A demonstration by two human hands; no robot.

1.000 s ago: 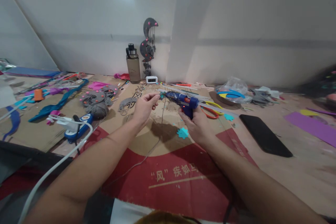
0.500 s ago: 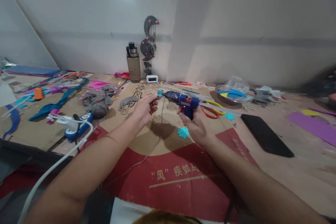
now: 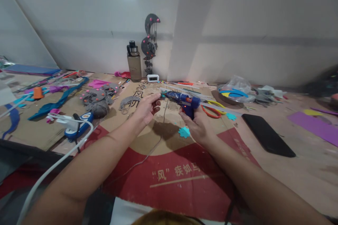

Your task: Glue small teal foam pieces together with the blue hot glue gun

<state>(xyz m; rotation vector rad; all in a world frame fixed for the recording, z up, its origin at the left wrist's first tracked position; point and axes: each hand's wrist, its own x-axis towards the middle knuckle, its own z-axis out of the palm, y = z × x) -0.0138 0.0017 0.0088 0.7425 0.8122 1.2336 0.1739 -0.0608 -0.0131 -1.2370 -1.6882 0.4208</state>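
My right hand (image 3: pixel 198 124) is wrapped round the handle of a blue hot glue gun (image 3: pixel 194 102), its nozzle pointing left and a small red light showing. Facing it, my left hand (image 3: pixel 150 107) pinches a small teal cutout (image 3: pixel 163 94) right at the nozzle tip; whether they touch I cannot tell. From there a thin grey string (image 3: pixel 161 132) trails down across the cardboard (image 3: pixel 169 190). Below the glue gun lies a teal flower cutout (image 3: pixel 184 132). Another teal cutout (image 3: pixel 231 116) and scissors (image 3: pixel 212 111) with red and yellow handles rest beyond my right hand.
At right lie a black phone (image 3: pixel 268 135) and a bowl (image 3: pixel 232 100) of scraps. A bottle (image 3: pixel 135 65) and a small white clock (image 3: pixel 153 78) stand by the back wall. To the left are grey yarn pieces (image 3: pixel 97 100) and a blue power strip (image 3: pixel 79 128) with a white cable.
My left hand has shifted slightly to the right, bringing the teal cutout closer in at the nozzle. The glue gun stays almost where it was.
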